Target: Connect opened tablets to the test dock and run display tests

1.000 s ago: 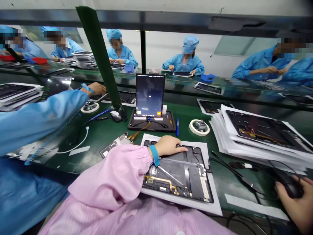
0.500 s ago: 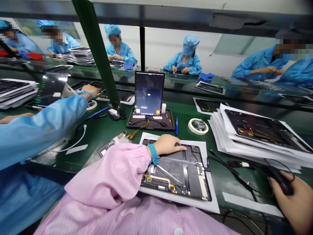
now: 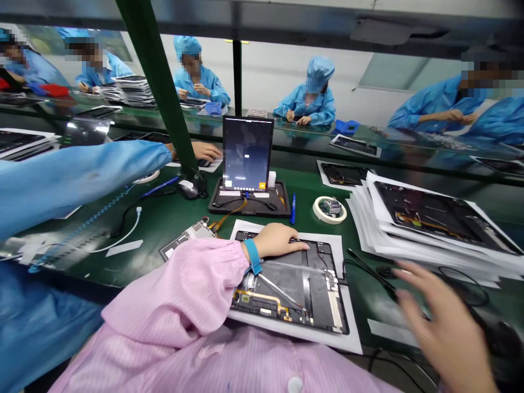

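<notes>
My left hand, with a blue wristband, lies flat with fingers out on the upper edge of an opened tablet housing. Ribbon cables, a silvery strip and small boards show inside the housing, which rests on a white sheet. At the right, my right hand is raised with fingers apart, blurred and holding nothing. Black cables lie just beyond its fingertips. To its right a dark rounded thing, apparently a computer mouse, is blurred.
A lit tablet screen stands in a black tray. Nearby are a blue pen, a tape roll and a stack of housings. A co-worker's sleeve reaches across from the left, behind a green post.
My right hand has let go of the black mouse and moved left with its fingers open. My left hand stays on the housing. The co-worker's arm at left has reached farther right.
</notes>
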The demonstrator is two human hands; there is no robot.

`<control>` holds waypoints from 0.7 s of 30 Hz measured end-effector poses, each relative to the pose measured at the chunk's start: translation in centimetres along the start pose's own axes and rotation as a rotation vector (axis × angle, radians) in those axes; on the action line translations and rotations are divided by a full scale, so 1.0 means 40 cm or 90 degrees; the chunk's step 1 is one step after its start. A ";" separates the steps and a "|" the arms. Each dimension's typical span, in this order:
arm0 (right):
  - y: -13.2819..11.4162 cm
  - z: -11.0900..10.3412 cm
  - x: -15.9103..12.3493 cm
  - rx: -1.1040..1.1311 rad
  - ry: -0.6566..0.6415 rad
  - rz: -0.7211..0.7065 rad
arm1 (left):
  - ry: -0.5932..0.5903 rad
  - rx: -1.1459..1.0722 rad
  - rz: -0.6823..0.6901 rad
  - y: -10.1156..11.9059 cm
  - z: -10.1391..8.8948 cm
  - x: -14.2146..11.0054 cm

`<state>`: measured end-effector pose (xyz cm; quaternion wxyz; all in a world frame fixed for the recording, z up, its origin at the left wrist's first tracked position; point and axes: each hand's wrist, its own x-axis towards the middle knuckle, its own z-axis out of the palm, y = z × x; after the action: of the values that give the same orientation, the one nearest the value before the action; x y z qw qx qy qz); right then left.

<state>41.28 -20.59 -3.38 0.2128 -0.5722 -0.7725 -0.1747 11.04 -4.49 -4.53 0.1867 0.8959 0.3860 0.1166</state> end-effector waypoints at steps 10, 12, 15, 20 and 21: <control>-0.105 0.052 0.163 0.144 -0.264 -0.256 | 0.021 0.038 0.024 -0.005 0.014 -0.001; -0.067 0.043 0.161 0.174 -0.322 -0.254 | 0.018 0.039 0.020 -0.004 0.016 -0.002; -0.022 0.028 0.181 0.180 -0.362 -0.227 | 0.024 0.034 0.019 0.008 0.010 -0.005; -0.072 0.083 0.346 0.085 -0.277 -0.169 | 0.188 0.039 0.003 0.024 -0.064 -0.014; -0.096 0.112 0.389 0.032 -0.275 -0.172 | 0.226 0.031 -0.036 0.012 -0.089 -0.018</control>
<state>33.05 -6.77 0.94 0.0318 -0.4825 -0.8735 -0.0557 9.63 -4.45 -1.16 0.0970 0.8542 0.4406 0.2585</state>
